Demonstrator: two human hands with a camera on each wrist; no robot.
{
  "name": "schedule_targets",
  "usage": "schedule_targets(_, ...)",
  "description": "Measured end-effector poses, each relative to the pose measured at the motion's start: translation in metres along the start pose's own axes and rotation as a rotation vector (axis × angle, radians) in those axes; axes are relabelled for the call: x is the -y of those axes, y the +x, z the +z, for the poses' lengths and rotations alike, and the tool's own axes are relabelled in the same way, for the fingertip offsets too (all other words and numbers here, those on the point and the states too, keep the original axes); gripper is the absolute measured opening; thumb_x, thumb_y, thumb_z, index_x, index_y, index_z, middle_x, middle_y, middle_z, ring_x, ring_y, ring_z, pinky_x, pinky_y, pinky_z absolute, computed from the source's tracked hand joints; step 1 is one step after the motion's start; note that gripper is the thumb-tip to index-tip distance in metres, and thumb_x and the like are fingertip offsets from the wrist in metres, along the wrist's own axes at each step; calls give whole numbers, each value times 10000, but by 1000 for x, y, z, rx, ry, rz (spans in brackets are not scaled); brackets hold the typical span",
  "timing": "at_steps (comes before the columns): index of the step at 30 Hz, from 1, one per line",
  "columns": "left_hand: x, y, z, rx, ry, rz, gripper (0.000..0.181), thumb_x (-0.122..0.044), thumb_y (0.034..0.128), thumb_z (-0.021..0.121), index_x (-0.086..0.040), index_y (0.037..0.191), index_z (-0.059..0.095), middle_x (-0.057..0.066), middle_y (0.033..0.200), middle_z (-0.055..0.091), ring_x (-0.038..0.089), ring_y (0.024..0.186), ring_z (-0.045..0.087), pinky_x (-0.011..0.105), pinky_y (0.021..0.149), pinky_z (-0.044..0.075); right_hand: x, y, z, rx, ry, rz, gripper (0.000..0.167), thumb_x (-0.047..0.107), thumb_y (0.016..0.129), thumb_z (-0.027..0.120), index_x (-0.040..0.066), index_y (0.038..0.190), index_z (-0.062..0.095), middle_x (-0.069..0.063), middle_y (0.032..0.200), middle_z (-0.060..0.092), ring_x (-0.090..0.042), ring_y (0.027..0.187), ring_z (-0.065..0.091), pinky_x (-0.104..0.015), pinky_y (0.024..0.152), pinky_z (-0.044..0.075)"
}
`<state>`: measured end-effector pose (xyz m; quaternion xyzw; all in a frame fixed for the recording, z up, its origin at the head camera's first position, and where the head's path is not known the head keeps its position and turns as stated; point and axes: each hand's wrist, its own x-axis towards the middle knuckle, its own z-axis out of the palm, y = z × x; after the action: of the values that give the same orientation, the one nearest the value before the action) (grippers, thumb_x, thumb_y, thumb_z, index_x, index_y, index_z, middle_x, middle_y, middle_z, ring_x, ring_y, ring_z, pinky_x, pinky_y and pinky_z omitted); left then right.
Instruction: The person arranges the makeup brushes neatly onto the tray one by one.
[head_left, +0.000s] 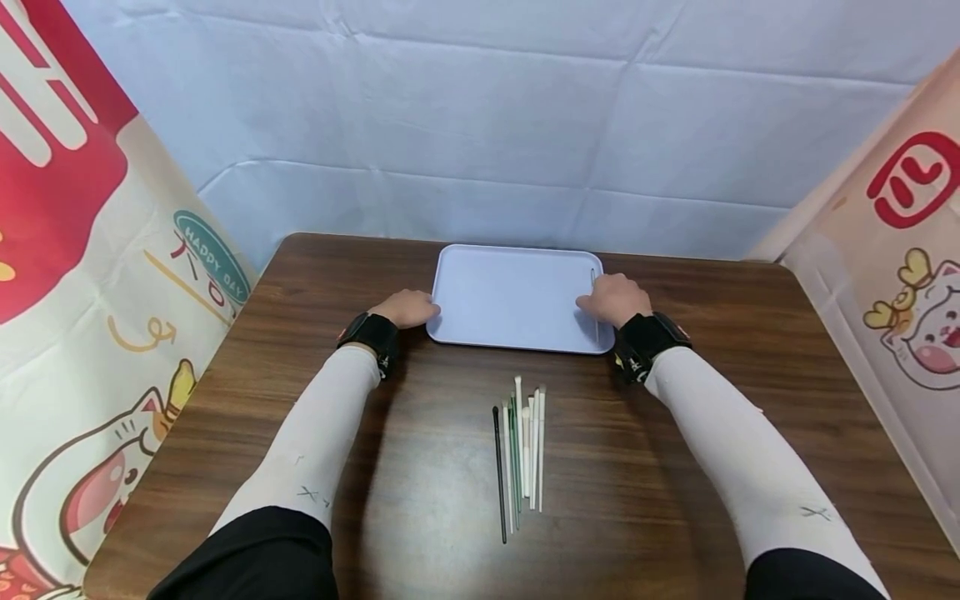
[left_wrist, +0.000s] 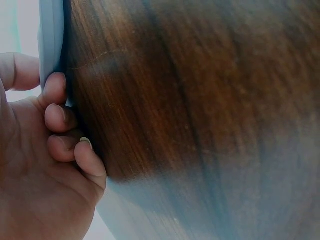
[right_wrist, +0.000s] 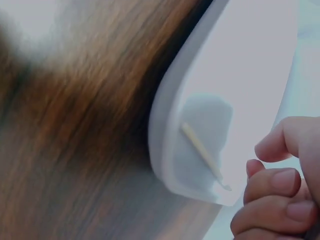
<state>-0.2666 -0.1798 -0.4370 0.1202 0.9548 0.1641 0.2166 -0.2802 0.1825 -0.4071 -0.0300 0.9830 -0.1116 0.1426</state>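
A pale, shallow tray [head_left: 517, 296] lies on the table towards its back edge. My left hand [head_left: 407, 308] pinches its left rim; in the left wrist view, the rim [left_wrist: 51, 40] runs between thumb and curled fingers. Over the tray's right end is my right hand [head_left: 615, 300], its fingers loosely curled, with nothing visible between thumb and index finger in the right wrist view. A thin, pale stick [right_wrist: 201, 150] lies inside the tray along that end, partly hidden by the hand in the head view. Whether the right hand touches tray or stick, I cannot tell.
Several thin sticks lie side by side in front of the tray: pale ones [head_left: 542, 450], green [head_left: 514, 458] and one black [head_left: 500, 475]. The brown wooden table [head_left: 720, 433] has a pale blue cloth [head_left: 487, 125] behind it and printed cloths at both sides.
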Motion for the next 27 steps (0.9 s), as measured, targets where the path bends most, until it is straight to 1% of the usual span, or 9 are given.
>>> schedule_targets(4, 1, 0, 2, 1, -14, -5, 477, -283, 1034, 357, 2, 1346, 578, 174, 1261, 594, 293, 1074, 509, 409, 943, 383, 3, -7, -2, 15, 4, -8, 405, 320, 982, 548, 88, 663, 457, -45, 627, 419, -233, 591, 496, -358, 527, 387)
schedule_targets(5, 1, 0, 2, 3, -15, -4, 483, -286, 1036, 355, 3, 1356, 572, 178, 1275, 593, 295, 1081, 509, 411, 947, 383, 3, -9, -3, 18, 2, -12, 409, 322, 983, 548, 90, 657, 463, -39, 620, 416, -231, 587, 495, -356, 522, 386)
schedule_targets(7, 2, 0, 2, 3, -18, 0, 514, -288, 1036, 359, 11, 1414, 536, 180, 1363, 570, 293, 1127, 508, 413, 985, 389, 3, -12, -4, 19, -3, -19, 414, 325, 985, 546, 97, 649, 461, -29, 610, 405, -227, 585, 491, -354, 520, 383)
schedule_targets(10, 1, 1, 2, 4, -17, 0, 499, -286, 1036, 360, 12, 1386, 555, 188, 1331, 583, 295, 1122, 512, 414, 984, 389, 3, -18, -4, 10, -9, -37, 427, 333, 983, 543, 114, 631, 442, -9, 597, 373, -211, 575, 468, -345, 509, 367)
schedule_targets(14, 1, 3, 3, 4, -13, 4, 473, -286, 1036, 358, 12, 1325, 584, 180, 1237, 595, 296, 1071, 511, 413, 938, 382, 2, -28, -3, 8, -6, -69, 434, 327, 980, 546, 132, 612, 422, 13, 586, 335, -181, 553, 419, -321, 489, 327)
schedule_targets(18, 1, 4, 2, 10, -16, 8, 502, -292, 1040, 354, 14, 1386, 553, 182, 1320, 579, 297, 1099, 504, 415, 962, 385, 2, -42, 0, 17, -2, -104, 440, 300, 970, 547, 145, 582, 410, 28, 562, 309, -162, 525, 376, -303, 478, 285)
schedule_targets(20, 0, 3, 2, 5, -17, 5, 500, -288, 1038, 358, 13, 1387, 553, 177, 1319, 580, 294, 1098, 504, 414, 967, 387, 4, -49, 2, 18, 6, -124, 435, 283, 962, 545, 145, 571, 416, 29, 554, 310, -161, 520, 369, -300, 478, 276)
schedule_targets(24, -2, 0, 0, -4, -15, -5, 448, -277, 1034, 359, 17, 1262, 609, 180, 1176, 596, 294, 1043, 515, 409, 933, 388, 8, -58, 7, 12, 18, -157, 392, 259, 945, 546, 133, 583, 468, 24, 552, 349, -164, 525, 394, -296, 477, 283)
schedule_targets(27, -2, -2, 0, -6, -12, -7, 447, -276, 1033, 360, 20, 1254, 612, 174, 1163, 600, 289, 1033, 517, 405, 931, 392, 12, -64, 11, 5, 18, -171, 370, 252, 939, 551, 128, 595, 495, 20, 553, 375, -167, 525, 406, -298, 473, 287)
